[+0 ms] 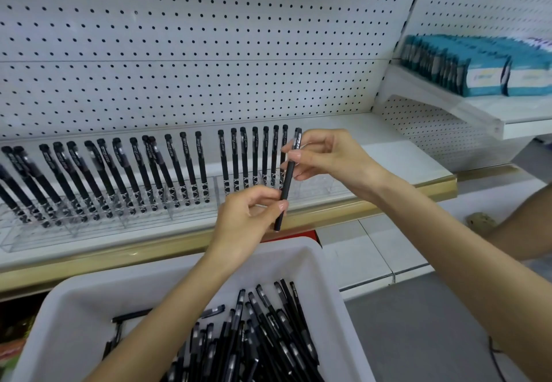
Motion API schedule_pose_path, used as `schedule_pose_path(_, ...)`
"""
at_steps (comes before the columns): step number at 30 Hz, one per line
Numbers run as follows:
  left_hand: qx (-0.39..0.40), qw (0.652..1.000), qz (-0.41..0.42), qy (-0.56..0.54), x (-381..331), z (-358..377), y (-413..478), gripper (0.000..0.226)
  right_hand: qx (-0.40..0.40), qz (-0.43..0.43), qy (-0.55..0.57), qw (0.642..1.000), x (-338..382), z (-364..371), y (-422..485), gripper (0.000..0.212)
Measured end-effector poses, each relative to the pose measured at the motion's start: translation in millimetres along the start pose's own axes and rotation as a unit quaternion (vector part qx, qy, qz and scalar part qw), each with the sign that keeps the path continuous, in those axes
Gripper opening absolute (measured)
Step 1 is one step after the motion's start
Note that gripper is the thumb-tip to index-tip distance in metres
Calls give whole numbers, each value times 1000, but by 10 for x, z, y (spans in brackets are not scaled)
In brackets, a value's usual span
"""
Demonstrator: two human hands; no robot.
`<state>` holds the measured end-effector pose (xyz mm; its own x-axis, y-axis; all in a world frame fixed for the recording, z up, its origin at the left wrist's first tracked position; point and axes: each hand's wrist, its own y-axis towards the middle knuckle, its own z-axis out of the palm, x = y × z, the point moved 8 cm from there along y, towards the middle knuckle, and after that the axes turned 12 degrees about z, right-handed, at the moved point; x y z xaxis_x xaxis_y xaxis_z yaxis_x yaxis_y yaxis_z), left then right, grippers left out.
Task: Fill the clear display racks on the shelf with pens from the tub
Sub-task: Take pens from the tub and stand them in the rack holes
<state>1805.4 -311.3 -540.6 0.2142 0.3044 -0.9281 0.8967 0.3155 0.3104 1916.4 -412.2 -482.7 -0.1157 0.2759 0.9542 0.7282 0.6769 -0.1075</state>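
Pen (287, 181), black, cap up, near-upright just before clear rack (324, 188), pinched low by left hand (251, 220) and high by right hand (325, 157): keep vertical, lower tip-first into first vacant slot beside standing row (254, 154), release gently.

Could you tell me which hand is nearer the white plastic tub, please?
Left. The left hand is just above the white plastic tub; the right hand is higher, before the clear plastic racks.

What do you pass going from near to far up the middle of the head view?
White tub of loose pens → gold shelf edge → clear display racks → pegboard. Left hand, right hand and the held pen overlap these; left out.
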Motion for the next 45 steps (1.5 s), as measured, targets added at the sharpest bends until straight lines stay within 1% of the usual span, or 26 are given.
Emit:
schedule_pose_path(1,6,998,36,59,-43,-20,16,7,-10,-4,2,1000,25,-72,14,18)
schedule_pose_path(2,16,988,81,133,-104,-34,27,15,-26,-11,1,1000,54,-166,34,15)
schedule_pose_path(3,29,968,130,212,-173,-43,30,25,-45,-19,-3,999,87,-276,58,13)
schedule_pose_path(5,57,908,206,360,-267,-39,35,40,-90,-36,-17,995,141,-504,112,12)
schedule_pose_path(6,66,879,228,415,-272,-35,43,42,-111,-42,-24,993,149,-607,144,13)
schedule_pose_path(7,75,858,233,451,-249,-32,60,42,-129,-45,-30,990,150,-690,177,14)
schedule_pose_path(8,87,848,225,473,-202,-31,78,43,-144,-49,-35,988,144,-750,210,16)
schedule_pose_path(11,126,831,186,510,-51,-31,107,54,-158,-59,-29,985,105,-792,308,18)
schedule_pose_path(14,153,823,160,523,72,-32,115,61,-143,-67,-32,987,53,-692,394,12)
schedule_pose_path(18,173,809,145,543,126,-25,117,65,-118,-58,-51,990,-69,-569,501,11)
schedule_pose_path(22,192,813,142,530,135,-19,127,66,-79,-31,-77,993,-217,-454,594,11)
schedule_pose_path(28,182,823,151,516,159,-38,136,59,-67,-12,-83,994,-249,-438,734,11)
schedule_pose_path(32,184,825,151,512,181,-42,134,59,-35,21,-133,990,-301,-379,814,17)
schedule_pose_path(40,183,826,158,509,174,-50,145,58,-31,26,-138,990,-337,-376,853,13)
schedule_pose_path(43,189,823,162,511,165,-46,150,58,-39,34,-149,987,-359,-398,840,21)
schedule_pose_path(45,196,818,164,515,162,-43,152,59,-43,43,-160,985,-371,-411,810,19)
